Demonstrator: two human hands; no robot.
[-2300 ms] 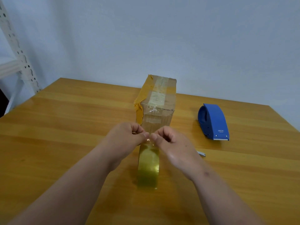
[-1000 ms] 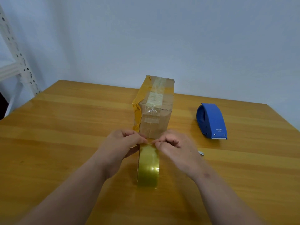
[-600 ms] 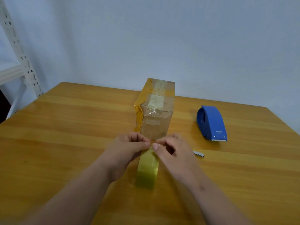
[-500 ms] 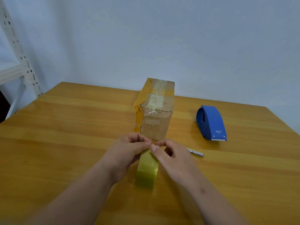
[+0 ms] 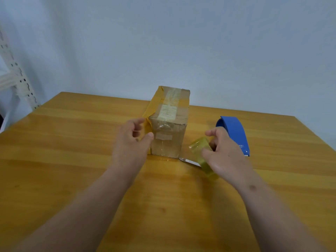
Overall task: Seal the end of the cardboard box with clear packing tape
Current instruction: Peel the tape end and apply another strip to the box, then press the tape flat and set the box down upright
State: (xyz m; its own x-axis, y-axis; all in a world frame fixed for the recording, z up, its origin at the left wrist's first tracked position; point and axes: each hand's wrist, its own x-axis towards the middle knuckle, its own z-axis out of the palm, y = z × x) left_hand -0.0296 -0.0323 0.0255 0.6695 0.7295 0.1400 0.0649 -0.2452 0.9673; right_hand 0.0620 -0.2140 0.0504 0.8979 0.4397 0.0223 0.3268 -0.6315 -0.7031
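A tall cardboard box (image 5: 169,135) stands upright at the middle of the wooden table (image 5: 63,160), with old yellow and clear tape on its top and near face. My left hand (image 5: 131,142) is at the box's left edge, fingers apart and thumb touching the near corner. My right hand (image 5: 223,153) holds the roll of clear yellowish packing tape (image 5: 201,153) to the right of the box, lifted and tilted. I cannot tell whether a strip runs from the roll to the box.
A blue tape dispenser (image 5: 234,133) stands right of the box, just behind my right hand. A small metal blade or cutter (image 5: 189,161) lies on the table by the box's near right corner. White slotted shelving (image 5: 16,82) stands at the far left.
Both hands were pinching at the roll standing in front of the box. Now my right hand has carried the roll to the right and my left hand has moved up to the box's left edge.
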